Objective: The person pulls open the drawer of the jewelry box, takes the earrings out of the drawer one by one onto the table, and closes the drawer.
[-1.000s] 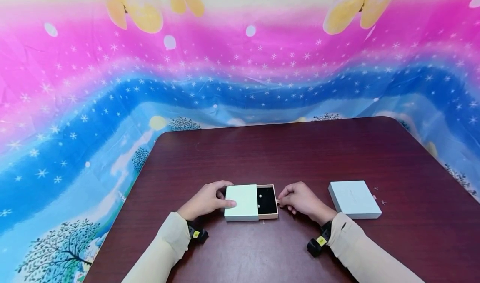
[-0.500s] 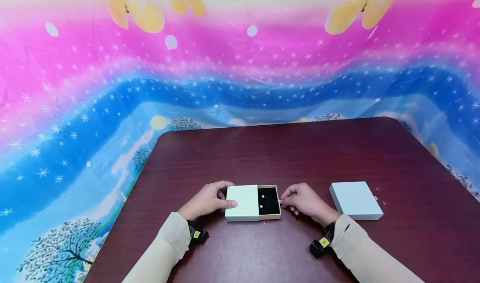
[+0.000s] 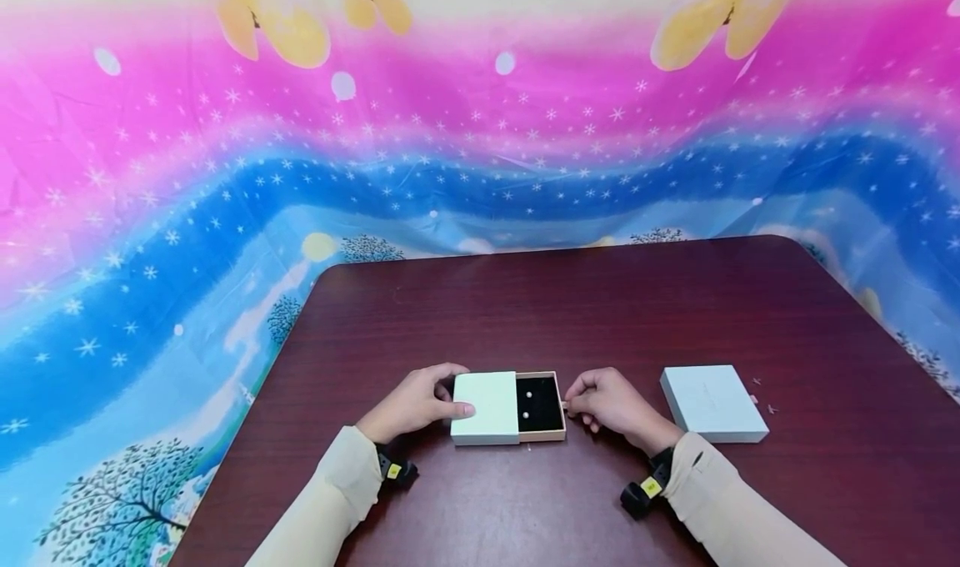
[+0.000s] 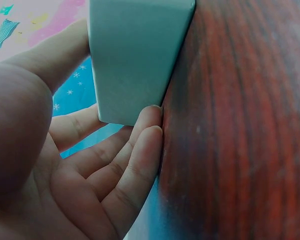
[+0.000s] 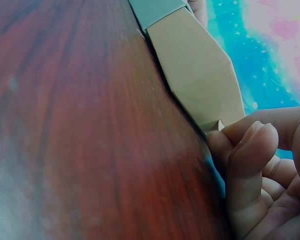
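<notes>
A pale jewelry box stands near the middle of the table, its white sleeve (image 3: 487, 392) on the left and its tan drawer (image 3: 542, 436) partly out on the right. Two pearl-like studs (image 3: 528, 394) sit on the drawer's black lining (image 3: 543, 413). My left hand (image 3: 411, 402) grips the sleeve's left end, thumb on top and fingers at the far side and end. At the drawer's right end, my right hand (image 3: 609, 402) pinches a small pull tab (image 5: 220, 124) between thumb and forefinger. The inner part of the drawer is hidden under the sleeve.
A second white box (image 3: 715, 400), closed, lies on the dark red table (image 3: 525, 308) right of my right hand. Small thin pieces (image 3: 772, 409) lie beside it. A tiny light piece (image 3: 529, 448) lies before the drawer. A printed cloth (image 3: 480, 133) hangs behind the table.
The drawer has slid a little further right out of the sleeve, along with my right hand. Its studs have moved away from the sleeve's edge. My left hand keeps its hold.
</notes>
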Demonstrator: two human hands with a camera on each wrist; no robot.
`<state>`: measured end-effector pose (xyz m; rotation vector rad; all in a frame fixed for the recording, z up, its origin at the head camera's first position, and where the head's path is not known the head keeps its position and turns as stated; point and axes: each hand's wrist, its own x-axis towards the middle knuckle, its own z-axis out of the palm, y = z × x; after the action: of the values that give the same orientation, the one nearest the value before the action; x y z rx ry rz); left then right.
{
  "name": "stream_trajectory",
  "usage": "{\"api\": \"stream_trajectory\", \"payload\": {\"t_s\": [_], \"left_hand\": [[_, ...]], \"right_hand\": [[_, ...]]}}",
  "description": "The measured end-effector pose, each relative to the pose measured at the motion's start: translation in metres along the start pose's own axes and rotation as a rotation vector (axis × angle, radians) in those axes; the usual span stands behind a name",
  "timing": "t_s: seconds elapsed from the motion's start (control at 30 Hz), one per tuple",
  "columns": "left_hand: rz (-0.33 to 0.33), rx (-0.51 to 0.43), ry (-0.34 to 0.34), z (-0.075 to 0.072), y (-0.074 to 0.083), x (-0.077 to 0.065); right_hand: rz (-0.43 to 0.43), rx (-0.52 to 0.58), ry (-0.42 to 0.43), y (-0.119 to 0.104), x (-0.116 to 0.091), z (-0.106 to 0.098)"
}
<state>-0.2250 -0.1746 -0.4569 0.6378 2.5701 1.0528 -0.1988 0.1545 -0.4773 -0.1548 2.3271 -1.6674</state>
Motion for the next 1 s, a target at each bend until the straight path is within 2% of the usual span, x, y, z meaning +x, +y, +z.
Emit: {"api": "stream_trajectory", "payload": {"t_s": [0.43,0.67,1.0], "left_hand": [[-0.005,-0.008,0.004,0.0007,-0.0005,0.0012],[-0.016,-0.018,0.009,0.0006,-0.0009,-0.0011],[-0.008,-0.030,-0.002,-0.0005,-0.0010,0.0003]], "right_hand": [[0.011,0.003,0.002,-0.0013,-0.0007,0.0003],[-0.010,0.003,-0.026,-0.0026,-0.0013,0.0011],[0.025,0.003,-0.018,-0.0064,-0.0008,-0.0011]]}}
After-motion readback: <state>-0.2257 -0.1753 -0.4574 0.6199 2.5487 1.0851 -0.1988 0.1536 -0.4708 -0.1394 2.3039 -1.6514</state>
